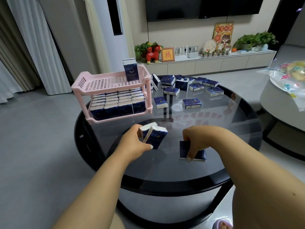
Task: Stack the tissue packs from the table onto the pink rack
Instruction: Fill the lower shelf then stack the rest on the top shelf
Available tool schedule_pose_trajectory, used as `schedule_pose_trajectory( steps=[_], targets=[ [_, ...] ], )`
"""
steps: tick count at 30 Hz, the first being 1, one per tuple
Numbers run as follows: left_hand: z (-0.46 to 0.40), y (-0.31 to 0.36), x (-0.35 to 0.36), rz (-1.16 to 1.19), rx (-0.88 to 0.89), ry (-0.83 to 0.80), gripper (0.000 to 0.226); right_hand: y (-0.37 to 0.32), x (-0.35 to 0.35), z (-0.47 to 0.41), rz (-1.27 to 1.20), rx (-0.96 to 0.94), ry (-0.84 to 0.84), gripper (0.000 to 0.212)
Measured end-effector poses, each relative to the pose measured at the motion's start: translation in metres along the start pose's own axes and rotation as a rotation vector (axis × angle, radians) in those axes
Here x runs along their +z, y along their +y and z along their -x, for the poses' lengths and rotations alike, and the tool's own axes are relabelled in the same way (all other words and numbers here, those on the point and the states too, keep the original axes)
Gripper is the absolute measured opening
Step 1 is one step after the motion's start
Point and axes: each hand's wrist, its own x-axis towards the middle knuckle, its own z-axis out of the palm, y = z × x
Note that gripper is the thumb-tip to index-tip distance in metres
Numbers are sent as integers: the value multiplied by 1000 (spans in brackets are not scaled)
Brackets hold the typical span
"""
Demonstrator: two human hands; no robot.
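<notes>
A two-tier pink rack stands at the left of a round black glass table. Its lower shelf is filled with several dark blue tissue packs; a small upright stack of packs stands at the back right of the top shelf. My left hand holds two tissue packs just above the table, in front of the rack. My right hand grips two packs standing on the glass. Several loose packs lie scattered at the table's far side.
A grey round table with a colourful plastic bag stands to the right. Behind are a TV cabinet with a red horse figure, plants and frames. Curtains hang at the left. A slippered foot shows below the table.
</notes>
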Motion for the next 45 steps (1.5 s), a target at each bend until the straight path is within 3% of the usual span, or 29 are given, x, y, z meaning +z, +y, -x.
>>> schedule_pose_trajectory(
  steps=[7,13,18,21,25,31,37,41,45],
  targets=[
    [2,-1,7,259,-41,-3,33,-8,-5,2,-387,-218,289,30],
    [-2,-4,2,350,-73,-91,34,-16,-5,-2,-344,-365,445,65],
    [-6,-7,0,345,-32,-135,35,-24,4,-12,-417,-495,686,75],
    [-9,-11,0,352,-28,-128,31,-23,13,-19,-585,-460,757,78],
    [-11,-14,2,380,-44,-115,30,-18,39,-36,-925,-319,633,89],
    [-11,-11,3,429,-35,-160,34,-26,52,-40,-1311,-335,447,72],
    [-8,-1,2,479,-26,-279,61,-39,50,-38,-1329,-395,396,50],
    [-6,4,7,298,34,-186,65,-48,53,-33,-1339,-413,390,49],
    [-14,5,2,236,85,-144,70,-53,49,-36,-1514,-391,432,47]
  ],
)
